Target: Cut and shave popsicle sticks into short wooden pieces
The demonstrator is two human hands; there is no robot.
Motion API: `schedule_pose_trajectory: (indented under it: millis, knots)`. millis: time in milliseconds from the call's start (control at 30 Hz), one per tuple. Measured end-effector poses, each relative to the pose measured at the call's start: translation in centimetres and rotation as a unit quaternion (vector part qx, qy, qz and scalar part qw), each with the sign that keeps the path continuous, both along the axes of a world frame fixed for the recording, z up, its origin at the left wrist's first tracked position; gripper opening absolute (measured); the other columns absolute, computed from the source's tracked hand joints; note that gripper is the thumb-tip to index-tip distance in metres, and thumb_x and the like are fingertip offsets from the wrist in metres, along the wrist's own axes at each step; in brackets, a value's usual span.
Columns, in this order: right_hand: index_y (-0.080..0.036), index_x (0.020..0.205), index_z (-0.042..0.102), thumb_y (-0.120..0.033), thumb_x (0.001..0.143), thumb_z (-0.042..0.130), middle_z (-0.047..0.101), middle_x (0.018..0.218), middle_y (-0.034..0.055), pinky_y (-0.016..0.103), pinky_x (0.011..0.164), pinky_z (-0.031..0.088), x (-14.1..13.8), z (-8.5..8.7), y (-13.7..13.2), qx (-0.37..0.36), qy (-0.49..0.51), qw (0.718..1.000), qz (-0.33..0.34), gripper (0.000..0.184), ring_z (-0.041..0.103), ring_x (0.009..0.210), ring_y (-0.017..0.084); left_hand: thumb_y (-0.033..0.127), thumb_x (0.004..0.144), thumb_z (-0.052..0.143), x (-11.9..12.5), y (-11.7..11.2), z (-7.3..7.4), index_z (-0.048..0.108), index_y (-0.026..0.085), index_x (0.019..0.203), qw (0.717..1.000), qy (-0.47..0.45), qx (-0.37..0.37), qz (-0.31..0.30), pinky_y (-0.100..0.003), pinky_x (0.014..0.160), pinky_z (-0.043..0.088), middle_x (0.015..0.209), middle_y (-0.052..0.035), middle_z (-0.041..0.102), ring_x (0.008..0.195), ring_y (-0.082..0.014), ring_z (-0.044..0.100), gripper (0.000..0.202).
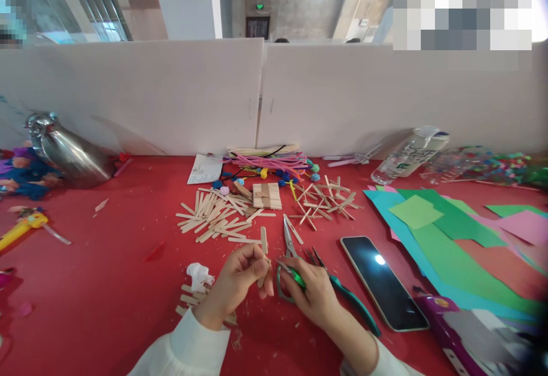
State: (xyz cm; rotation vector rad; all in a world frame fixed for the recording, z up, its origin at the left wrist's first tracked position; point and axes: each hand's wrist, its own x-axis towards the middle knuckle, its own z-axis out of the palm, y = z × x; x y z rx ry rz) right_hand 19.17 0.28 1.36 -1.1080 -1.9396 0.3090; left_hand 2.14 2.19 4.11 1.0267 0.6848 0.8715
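My left hand [246, 273] pinches a wooden craft stick [264, 240], which stands nearly upright out of the fingers. Close beside it, my right hand [310, 287] is closed around what looks like a green craft knife [297, 278], its slim metal tip pointing at the left fingertips. Scissors [289, 239] lie under and beyond the right hand, blades pointing away. Teal-handled pliers [353, 302] lie to the right of that hand, partly hidden by it. Beneath my left wrist are more craft sticks [187, 299] and a crumpled white piece [199, 277].
Loose sticks [214, 216], a stick bundle [266, 196], joined stick shapes [327, 199] and pipe cleaners [269, 160] lie ahead. To the right are a phone [383, 282], coloured paper [458, 239], a purple-and-white device [454, 330] and a bottle [400, 156]. A metal jug [75, 150] stands far left.
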Motion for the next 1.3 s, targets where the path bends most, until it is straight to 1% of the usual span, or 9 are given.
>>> schedule_pose_trajectory:
  millis: [100,200,267,333,433,600,767,1133,1300]
  knots:
    - [-0.016,0.091,0.058,-0.037,0.083,0.051,0.055,0.051,-0.0030,0.021,0.042,0.039,-0.2,0.0,0.0,-0.135,0.173,0.975,-0.043,0.023,0.049,0.040,0.011,0.045,0.075,0.060,0.0,0.2,-0.1,0.044,0.017,0.067,0.998,0.059,0.008,-0.018,-0.018,0.046,0.035,0.047,0.0034,0.056,0.043,-0.0072,0.048,0.033]
    - [-0.014,0.099,0.057,-0.052,0.078,0.053,0.045,0.041,-0.0080,0.021,0.038,0.036,-0.4,0.2,0.3,-0.290,0.324,0.901,0.001,0.043,0.041,0.034,0.009,0.045,0.076,0.059,0.3,0.1,-0.2,0.048,0.016,0.068,0.986,0.142,-0.003,-0.093,-0.019,0.046,0.035,0.048,0.0034,0.055,0.043,-0.0073,0.047,0.031]
    - [-0.014,0.092,0.057,-0.055,0.073,0.058,0.043,0.039,-0.0090,0.021,0.038,0.036,-0.5,0.3,0.5,-0.342,0.371,0.863,0.029,0.045,0.039,0.033,0.008,0.045,0.076,0.058,0.5,0.0,-0.3,0.053,0.015,0.072,0.977,0.179,-0.002,-0.119,-0.019,0.048,0.036,0.051,0.0030,0.055,0.045,-0.0072,0.047,0.030]
    - [-0.016,0.079,0.056,-0.054,0.069,0.063,0.044,0.037,-0.0089,0.021,0.038,0.035,-0.5,0.6,0.6,-0.362,0.386,0.848,0.029,0.040,0.038,0.032,0.007,0.045,0.076,0.057,0.6,-0.1,-0.4,0.055,0.014,0.076,0.974,0.196,0.007,-0.118,-0.020,0.049,0.037,0.053,0.0024,0.056,0.047,-0.0073,0.046,0.031]
    - [-0.017,0.072,0.052,-0.054,0.067,0.065,0.046,0.036,-0.0085,0.020,0.037,0.034,-0.6,1.0,0.8,-0.364,0.394,0.844,0.016,0.039,0.038,0.031,0.007,0.047,0.078,0.054,0.7,-0.1,-0.6,0.055,0.014,0.077,0.973,0.206,0.026,-0.097,-0.020,0.051,0.036,0.057,0.0015,0.056,0.050,-0.0079,0.047,0.033]
    - [-0.018,0.073,0.049,-0.054,0.068,0.064,0.046,0.038,-0.0091,0.020,0.037,0.034,-0.8,0.8,0.9,-0.346,0.407,0.845,-0.010,0.039,0.039,0.032,0.007,0.046,0.080,0.053,0.7,0.1,-1.4,0.051,0.016,0.075,0.976,0.208,0.054,-0.044,-0.021,0.057,0.037,0.061,0.0019,0.054,0.058,-0.0097,0.049,0.031]
    - [-0.019,0.074,0.048,-0.053,0.068,0.065,0.047,0.040,-0.0093,0.020,0.037,0.036,-1.0,0.5,0.9,-0.333,0.419,0.845,-0.027,0.038,0.041,0.033,0.007,0.044,0.074,0.061,0.8,0.3,-1.6,0.050,0.016,0.077,0.983,0.174,0.044,-0.023,-0.021,0.059,0.038,0.066,0.0028,0.054,0.064,-0.0103,0.050,0.030]
    - [-0.018,0.071,0.050,-0.053,0.066,0.067,0.051,0.046,-0.0070,0.019,0.034,0.035,-1.4,0.4,0.8,-0.329,0.431,0.839,-0.039,0.039,0.045,0.033,0.007,0.045,0.070,0.063,1.2,0.7,-1.7,0.051,0.015,0.070,0.986,0.160,-0.006,0.050,-0.021,0.050,0.036,0.060,0.0012,0.058,0.049,-0.0080,0.047,0.032]
    - [-0.018,0.073,0.050,-0.052,0.066,0.067,0.051,0.046,-0.0077,0.019,0.035,0.036,-1.6,0.2,0.8,-0.332,0.443,0.832,-0.031,0.039,0.045,0.034,0.006,0.046,0.076,0.056,1.2,0.5,-1.9,0.048,0.016,0.072,0.986,0.157,0.005,0.060,-0.020,0.048,0.036,0.057,0.0021,0.055,0.047,-0.0079,0.047,0.032]
